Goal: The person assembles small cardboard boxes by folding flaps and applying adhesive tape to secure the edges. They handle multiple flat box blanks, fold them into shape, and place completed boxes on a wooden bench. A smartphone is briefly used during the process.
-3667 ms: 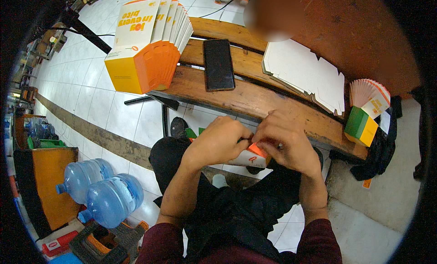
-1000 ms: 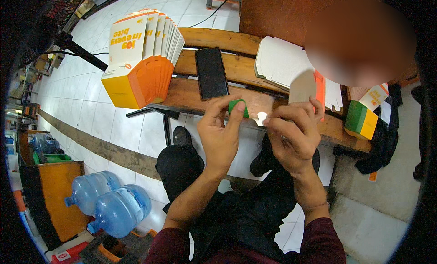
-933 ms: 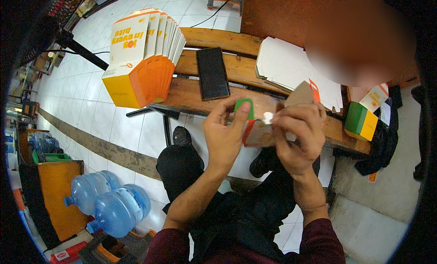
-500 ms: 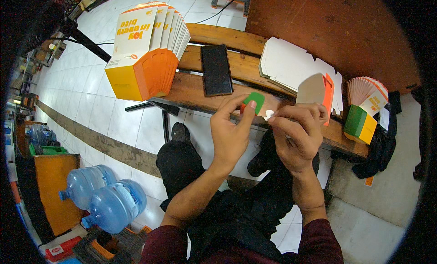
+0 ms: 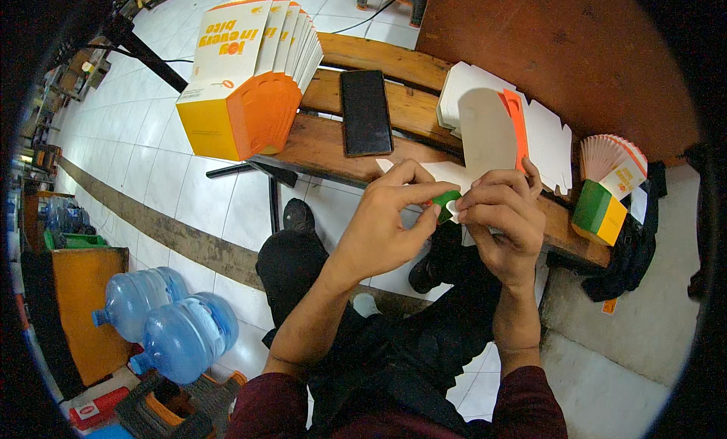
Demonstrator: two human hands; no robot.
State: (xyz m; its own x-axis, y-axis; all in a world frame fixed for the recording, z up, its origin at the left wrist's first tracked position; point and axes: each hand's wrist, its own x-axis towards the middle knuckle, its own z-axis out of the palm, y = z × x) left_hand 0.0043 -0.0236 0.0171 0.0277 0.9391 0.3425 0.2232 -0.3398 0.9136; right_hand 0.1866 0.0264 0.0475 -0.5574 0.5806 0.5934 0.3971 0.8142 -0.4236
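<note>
Over the near edge of the wooden bench, both hands work on a small cardboard carton, its pale inside and an orange edge strip showing. My left hand pinches the carton's green flap between thumb and fingers. Close against it, the fingers of my right hand are closed on a white tab of the same carton. The two hands' fingertips nearly meet there. My right fingers hide the carton's lower part.
A fan of nested cartons stands at the bench's left end, a black phone beside it. Flat white carton blanks lie right, near more nested cartons. Blue water bottles lie on the floor at left.
My left hand has moved right, bringing the green flap against the white tab at my right fingers. The carton's upright part has swung left and opened wider.
</note>
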